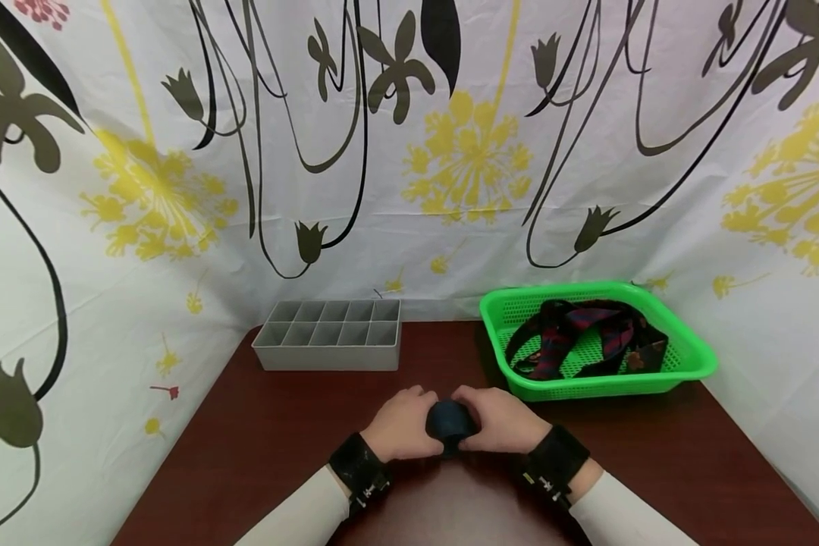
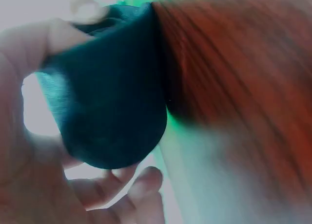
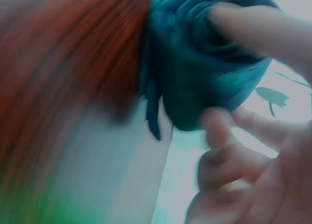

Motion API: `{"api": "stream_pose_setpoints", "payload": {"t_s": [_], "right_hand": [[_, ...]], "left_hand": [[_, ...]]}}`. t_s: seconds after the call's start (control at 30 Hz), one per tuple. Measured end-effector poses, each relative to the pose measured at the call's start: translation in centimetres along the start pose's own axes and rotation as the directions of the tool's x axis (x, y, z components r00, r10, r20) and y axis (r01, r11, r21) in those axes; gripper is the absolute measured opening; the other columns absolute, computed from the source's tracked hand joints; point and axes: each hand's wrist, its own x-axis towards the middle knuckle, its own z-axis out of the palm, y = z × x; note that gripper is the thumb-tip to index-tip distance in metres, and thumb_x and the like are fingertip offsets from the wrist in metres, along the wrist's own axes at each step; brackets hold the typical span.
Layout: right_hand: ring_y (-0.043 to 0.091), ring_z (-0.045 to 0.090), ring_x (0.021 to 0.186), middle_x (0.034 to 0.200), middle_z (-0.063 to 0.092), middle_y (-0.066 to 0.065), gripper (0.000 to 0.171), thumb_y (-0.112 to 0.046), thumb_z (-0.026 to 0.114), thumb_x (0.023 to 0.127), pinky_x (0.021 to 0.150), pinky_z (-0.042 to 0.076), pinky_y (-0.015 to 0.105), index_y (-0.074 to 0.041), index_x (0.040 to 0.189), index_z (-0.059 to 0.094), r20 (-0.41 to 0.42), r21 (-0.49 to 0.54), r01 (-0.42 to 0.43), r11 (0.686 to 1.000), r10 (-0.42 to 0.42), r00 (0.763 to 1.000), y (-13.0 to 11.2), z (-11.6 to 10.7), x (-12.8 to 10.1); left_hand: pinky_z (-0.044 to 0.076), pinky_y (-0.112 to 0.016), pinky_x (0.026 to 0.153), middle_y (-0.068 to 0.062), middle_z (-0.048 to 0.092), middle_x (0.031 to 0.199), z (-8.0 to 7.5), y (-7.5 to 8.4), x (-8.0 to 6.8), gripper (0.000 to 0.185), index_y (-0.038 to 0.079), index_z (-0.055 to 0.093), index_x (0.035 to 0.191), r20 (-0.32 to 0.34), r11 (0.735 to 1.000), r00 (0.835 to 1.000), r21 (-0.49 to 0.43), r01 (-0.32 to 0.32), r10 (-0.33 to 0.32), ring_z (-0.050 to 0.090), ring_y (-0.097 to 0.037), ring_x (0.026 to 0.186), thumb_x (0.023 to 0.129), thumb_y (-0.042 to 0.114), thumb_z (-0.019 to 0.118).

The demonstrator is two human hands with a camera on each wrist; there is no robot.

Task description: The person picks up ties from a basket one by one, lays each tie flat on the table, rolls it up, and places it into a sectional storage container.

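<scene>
Several fingers (image 3: 219, 129) grip and partly hide one rolled cloth (image 1: 450, 422).

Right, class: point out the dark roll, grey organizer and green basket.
Dark roll (image 2: 112, 97): left wrist view, outer side.
Grey organizer (image 1: 327, 359): head view, front wall.
Green basket (image 1: 600, 388): head view, front wall.

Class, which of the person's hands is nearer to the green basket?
Right. The right hand is close to the near left corner of the green basket; the left hand is farther left, across the dark roll.
</scene>
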Motion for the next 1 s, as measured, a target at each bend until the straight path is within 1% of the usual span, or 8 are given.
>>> {"api": "stream_pose_setpoints", "payload": {"t_s": [0.1, 0.23, 0.33, 0.57, 0.73, 0.87, 0.97, 1.0], "right_hand": [[0.001, 0.053, 0.064, 0.073, 0.059, -0.012, 0.052, -0.031, 0.093, 0.078, 0.067, 0.049, 0.023, -0.026, 0.122, 0.067, -0.018, 0.043, 0.028, 0.999, -0.027, 0.999, -0.2, 0.1, 0.1], [0.002, 0.05, 0.058, 0.066, 0.056, -0.011, 0.036, -0.025, 0.094, 0.075, 0.062, 0.047, 0.023, -0.025, 0.101, 0.069, -0.02, 0.046, -0.018, 0.999, 0.019, 1.0, 0.5, 0.1, 0.1], [0.002, 0.05, 0.055, 0.064, 0.056, -0.011, 0.034, -0.023, 0.095, 0.073, 0.059, 0.046, 0.023, -0.024, 0.092, 0.067, 0.003, 0.034, -0.062, 0.998, 0.062, 0.998, 1.0, 0.0, 0.0], [0.0, 0.055, 0.058, 0.068, 0.06, -0.014, 0.044, -0.034, 0.092, 0.08, 0.062, 0.049, 0.023, -0.025, 0.116, 0.068, -0.012, 0.021, 0.002, 1.0, -0.002, 1.0, 0.5, -0.3, -0.1], [-0.001, 0.053, 0.058, 0.069, 0.058, -0.015, 0.034, -0.029, 0.091, 0.081, 0.063, 0.048, 0.022, -0.026, 0.105, 0.067, -0.012, -0.002, -0.005, 1.0, 0.005, 1.0, 0.6, 0.4, 0.0], [-0.001, 0.05, 0.058, 0.069, 0.057, -0.016, 0.031, -0.022, 0.091, 0.079, 0.062, 0.046, 0.022, -0.025, 0.096, 0.065, -0.038, 0.0, -0.018, 1.0, 0.018, 0.999, 0.9, 0.8, 0.1], [0.0, 0.049, 0.057, 0.067, 0.056, -0.015, 0.029, -0.021, 0.089, 0.08, 0.061, 0.044, 0.021, -0.025, 0.094, 0.064, -0.072, 0.018, -0.036, 0.999, 0.037, 0.997, 0.8, 1.1, 0.1], [0.0, 0.049, 0.057, 0.067, 0.055, -0.015, 0.028, -0.021, 0.087, 0.081, 0.06, 0.044, 0.021, -0.024, 0.094, 0.064, -0.083, 0.023, -0.046, 0.999, 0.048, 0.995, 0.7, 1.2, 0.0]], "left_hand": [[0.047, -0.023, 0.066, 0.004, 0.059, 0.092, -0.3, 0.5, -0.2, 0.044, 0.02, 0.068, 0.104, -0.02, 1.0, 1.0, 0.005, -0.013, 0.013, 0.051, -0.009, 0.078, 0.071, 0.041, 0.088], [0.048, -0.023, 0.067, 0.004, 0.06, 0.095, -0.5, 0.6, -0.1, 0.05, 0.02, 0.065, 0.112, -0.009, 0.999, 1.0, -0.048, 0.003, -0.003, 0.052, -0.008, 0.079, 0.071, 0.038, 0.088], [0.049, -0.023, 0.069, 0.004, 0.06, 0.098, -0.2, 0.3, 0.0, 0.054, 0.021, 0.063, 0.119, 0.014, 0.996, 1.0, -0.081, 0.028, -0.027, 0.054, -0.007, 0.079, 0.073, 0.038, 0.086], [0.05, -0.024, 0.069, 0.002, 0.058, 0.098, 0.1, 0.1, 0.1, 0.047, 0.017, 0.065, 0.113, -0.015, 0.995, 0.999, -0.098, 0.028, -0.029, 0.054, -0.008, 0.077, 0.076, 0.037, 0.085], [0.052, -0.025, 0.073, -0.001, 0.06, 0.102, 0.0, 0.0, 0.4, 0.049, 0.015, 0.065, 0.116, -0.019, 0.984, 0.999, -0.175, 0.038, -0.042, 0.056, -0.01, 0.082, 0.075, 0.031, 0.087], [0.056, -0.033, 0.086, -0.006, 0.067, 0.116, 0.2, -0.3, 0.6, 0.07, 0.009, 0.059, 0.134, 0.014, 0.933, 0.995, -0.347, 0.096, -0.097, 0.065, -0.017, 0.099, 0.075, 0.027, 0.091], [0.056, -0.038, 0.094, -0.011, 0.069, 0.126, 0.0, -0.5, 0.5, 0.087, 0.006, 0.051, 0.147, 0.043, 0.857, 0.988, -0.494, 0.148, -0.146, 0.067, -0.022, 0.113, 0.074, 0.024, 0.095], [0.057, -0.039, 0.093, -0.013, 0.069, 0.128, -0.1, -0.5, 0.5, 0.089, 0.006, 0.049, 0.149, 0.054, 0.818, 0.985, -0.551, 0.165, -0.162, 0.066, -0.024, 0.115, 0.074, 0.023, 0.095]]}}
